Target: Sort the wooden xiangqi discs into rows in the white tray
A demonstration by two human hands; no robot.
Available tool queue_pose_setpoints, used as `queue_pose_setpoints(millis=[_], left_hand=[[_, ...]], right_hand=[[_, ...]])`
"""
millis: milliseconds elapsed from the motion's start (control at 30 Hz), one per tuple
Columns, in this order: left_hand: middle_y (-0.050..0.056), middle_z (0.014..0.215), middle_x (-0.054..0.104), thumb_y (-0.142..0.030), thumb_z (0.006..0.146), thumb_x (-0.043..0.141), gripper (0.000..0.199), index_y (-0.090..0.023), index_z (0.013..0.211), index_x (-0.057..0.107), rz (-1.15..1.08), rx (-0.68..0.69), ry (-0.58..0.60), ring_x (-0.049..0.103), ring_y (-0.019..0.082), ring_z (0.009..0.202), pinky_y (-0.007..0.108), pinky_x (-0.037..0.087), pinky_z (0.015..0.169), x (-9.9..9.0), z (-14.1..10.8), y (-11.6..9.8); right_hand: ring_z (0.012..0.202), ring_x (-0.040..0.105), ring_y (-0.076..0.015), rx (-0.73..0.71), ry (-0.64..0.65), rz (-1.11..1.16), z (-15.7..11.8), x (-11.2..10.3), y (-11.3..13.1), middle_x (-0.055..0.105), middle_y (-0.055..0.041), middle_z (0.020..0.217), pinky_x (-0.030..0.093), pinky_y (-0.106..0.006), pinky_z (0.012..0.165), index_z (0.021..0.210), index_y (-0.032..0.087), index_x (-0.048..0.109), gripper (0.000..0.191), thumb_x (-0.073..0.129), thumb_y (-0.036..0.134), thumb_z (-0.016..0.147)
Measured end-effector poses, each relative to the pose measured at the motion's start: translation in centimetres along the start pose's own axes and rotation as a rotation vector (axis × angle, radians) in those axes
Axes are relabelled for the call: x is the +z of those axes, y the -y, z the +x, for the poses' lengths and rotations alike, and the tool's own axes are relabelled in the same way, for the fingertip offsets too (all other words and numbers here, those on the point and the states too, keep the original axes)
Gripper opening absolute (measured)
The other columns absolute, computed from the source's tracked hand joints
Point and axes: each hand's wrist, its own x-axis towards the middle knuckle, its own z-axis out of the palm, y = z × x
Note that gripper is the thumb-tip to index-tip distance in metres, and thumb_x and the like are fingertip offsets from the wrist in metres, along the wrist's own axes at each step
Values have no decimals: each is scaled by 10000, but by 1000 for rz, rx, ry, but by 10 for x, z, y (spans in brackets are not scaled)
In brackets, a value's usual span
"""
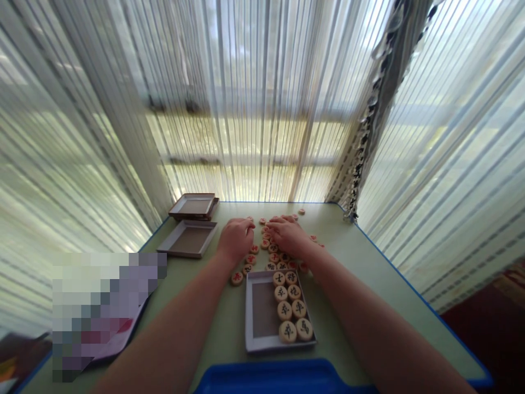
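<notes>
Round wooden xiangqi pieces (273, 248) with red or black characters lie loose between and around my hands. My left hand (237, 239) rests at the left side of them, its fingers curled inward; whatever they may hold is hidden. A piece shows just beyond its fingertips. My right hand (290, 236) reaches over the right part of the pile, fingers apart and bent down onto the pieces, covering some. Closer to me sits a shallow open box (248, 314). Several black-lettered pieces (284, 311) stand in two columns along its right side, and its left side shows bare bottom.
At the back left lie another shallow tray (200, 250) and a stacked box (192, 206). A pixelated purple item (118, 342) is at the left edge. A blue raised edge (266, 376) lies in front. Sheer curtains (262, 109) hang behind the green table (369, 273).
</notes>
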Motion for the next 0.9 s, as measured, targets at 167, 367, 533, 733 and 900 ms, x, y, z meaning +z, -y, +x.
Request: queue_pose_setpoints(millis=[167,367,533,733,900], left_hand=[[55,858,664,-192,747,435,238,-180,810,663,18,2,4,557,198,882,319,411,859,2,0,1],[58,827,662,-206,748,430,239,-184,800,662,64,24,47,558,198,869,316,414,836,5,-1,0],[54,831,661,-205,746,428,235,-188,793,658,54,3,44,557,200,871,315,416,827,5,-3,1],[61,847,662,-201,745,429,237,-187,797,659,29,-39,43,555,206,877,324,414,831,9,-3,3],[66,841,659,-203,745,434,232,-184,794,660,15,-49,53,557,205,874,326,411,843,9,-1,2]], right_hand=[[1129,378,-231,0,41,-48,0,0,4,528,-55,1188,212,-362,970,1143,242,547,410,296,413,868],[1068,406,-231,-14,12,-59,-3,2,6,544,-67,1135,224,-375,945,1070,248,586,398,302,432,860],[1051,436,-206,139,-79,-66,-5,2,-11,569,-70,1121,250,-321,936,1088,204,580,366,308,306,865],[1079,445,-190,133,-30,-59,-8,2,-25,559,-42,1166,252,-306,949,1099,228,580,351,348,252,837],[1117,416,-201,187,-57,-75,-9,4,-26,545,-69,1179,265,-309,948,1127,196,555,364,338,243,838]])
